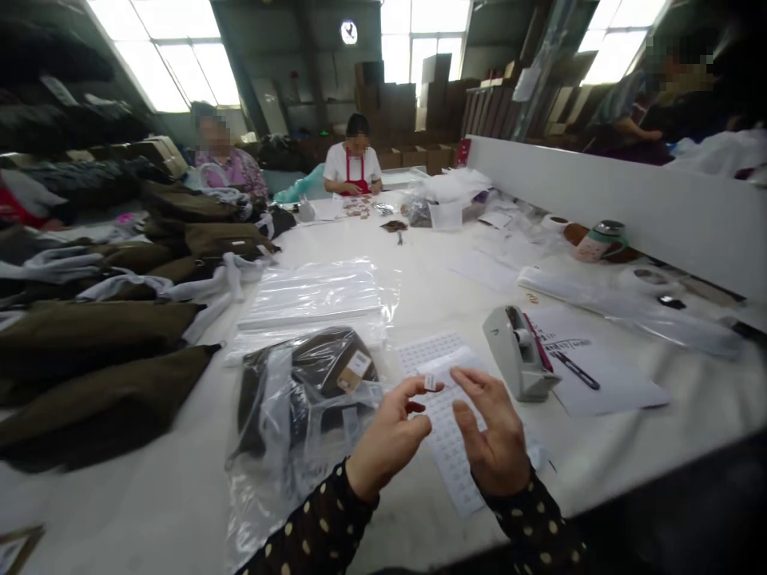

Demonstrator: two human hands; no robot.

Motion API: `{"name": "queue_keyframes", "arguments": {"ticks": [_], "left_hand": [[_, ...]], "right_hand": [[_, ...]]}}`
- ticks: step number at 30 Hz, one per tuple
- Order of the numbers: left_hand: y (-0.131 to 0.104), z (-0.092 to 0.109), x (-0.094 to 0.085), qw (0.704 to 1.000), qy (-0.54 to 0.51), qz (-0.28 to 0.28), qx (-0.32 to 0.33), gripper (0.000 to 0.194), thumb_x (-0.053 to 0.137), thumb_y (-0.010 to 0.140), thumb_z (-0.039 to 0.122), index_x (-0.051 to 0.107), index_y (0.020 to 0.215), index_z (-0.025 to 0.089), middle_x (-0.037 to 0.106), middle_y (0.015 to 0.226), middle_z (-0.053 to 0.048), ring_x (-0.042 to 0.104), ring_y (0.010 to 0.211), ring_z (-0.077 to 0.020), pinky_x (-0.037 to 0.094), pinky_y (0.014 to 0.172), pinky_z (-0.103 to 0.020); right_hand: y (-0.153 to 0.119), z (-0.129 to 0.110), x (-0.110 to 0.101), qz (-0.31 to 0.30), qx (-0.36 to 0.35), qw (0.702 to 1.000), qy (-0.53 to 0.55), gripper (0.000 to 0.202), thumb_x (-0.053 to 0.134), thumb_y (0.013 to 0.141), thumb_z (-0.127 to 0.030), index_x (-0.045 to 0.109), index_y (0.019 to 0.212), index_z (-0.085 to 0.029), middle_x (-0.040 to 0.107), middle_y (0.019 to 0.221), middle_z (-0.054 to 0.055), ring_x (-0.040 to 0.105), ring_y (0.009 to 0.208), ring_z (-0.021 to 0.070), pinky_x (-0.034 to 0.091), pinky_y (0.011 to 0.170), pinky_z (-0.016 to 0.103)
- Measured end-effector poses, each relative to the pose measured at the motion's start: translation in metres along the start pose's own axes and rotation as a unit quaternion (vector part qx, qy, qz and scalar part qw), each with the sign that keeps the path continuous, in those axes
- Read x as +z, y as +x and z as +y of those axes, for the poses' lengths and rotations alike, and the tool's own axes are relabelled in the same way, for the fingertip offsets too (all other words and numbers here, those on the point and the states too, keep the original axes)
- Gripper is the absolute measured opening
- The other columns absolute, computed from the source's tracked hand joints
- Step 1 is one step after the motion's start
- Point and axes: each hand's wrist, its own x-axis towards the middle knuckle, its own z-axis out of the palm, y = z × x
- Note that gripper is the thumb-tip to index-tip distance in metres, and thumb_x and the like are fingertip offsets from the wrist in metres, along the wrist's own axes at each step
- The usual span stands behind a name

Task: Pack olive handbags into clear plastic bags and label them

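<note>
My left hand (pixel 399 427) is raised over the near edge of the label sheets, with a small white sticker (pixel 430 382) on its index fingertip; the fingers are curled but apart. My right hand (pixel 491 431) hovers over the printed label sheets (pixel 452 471), fingers spread, its index fingertip close to the sticker. Left of my hands lies a dark bag in clear plastic (pixel 311 375), with a brown and white tag (pixel 355 370) on it. A grey tape dispenser (pixel 518 355) stands just beyond my right hand.
Dark olive bags (pixel 101 391) are piled at the left. Clear plastic bags (pixel 311 291) lie behind the wrapped bag. Right of the dispenser are a cutter (pixel 576 370) on white paper (pixel 623 383), a plastic roll (pixel 629 311) and a cup (pixel 599 241). Other people sit farther back.
</note>
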Motion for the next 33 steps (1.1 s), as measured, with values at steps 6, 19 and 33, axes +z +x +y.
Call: {"name": "queue_keyframes", "arguments": {"ticks": [6, 19, 33], "left_hand": [[-0.069, 0.035, -0.056, 0.995, 0.081, 0.046, 0.048, 0.049, 0.038, 0.06, -0.006, 0.061, 0.095, 0.019, 0.057, 0.114, -0.003, 0.053, 0.1, -0.0162, 0.043, 0.078, -0.025], [-0.147, 0.009, -0.176, 0.926, 0.235, 0.293, 0.034, 0.042, 0.047, 0.076, 0.007, 0.055, 0.115, 0.021, 0.06, 0.111, -0.004, 0.056, 0.096, -0.0171, 0.047, 0.084, -0.029], [-0.097, -0.09, -0.246, 0.806, 0.51, 0.301, -0.016, 0.034, 0.056, 0.082, 0.029, 0.053, 0.116, 0.025, 0.051, 0.127, -0.004, 0.04, 0.118, -0.028, 0.029, 0.099, -0.052]], "right_hand": [[0.054, -0.051, 0.018, -0.275, 0.058, 0.939, 0.197, 0.025, 0.05, 0.085, -0.038, 0.064, 0.092, -0.02, 0.062, 0.089, 0.004, 0.056, 0.085, 0.0178, 0.045, 0.076, 0.031], [0.072, -0.149, 0.147, -0.316, 0.068, 0.9, 0.293, 0.02, 0.063, 0.074, -0.036, 0.061, 0.068, -0.017, 0.055, 0.06, 0.0, 0.048, 0.056, 0.0112, 0.039, 0.053, 0.025], [0.097, -0.125, 0.333, -0.532, 0.47, 0.656, 0.258, 0.024, 0.046, 0.083, -0.045, 0.047, 0.085, -0.021, 0.027, 0.037, -0.013, 0.019, 0.027, 0.0051, 0.014, 0.03, 0.016]]}}
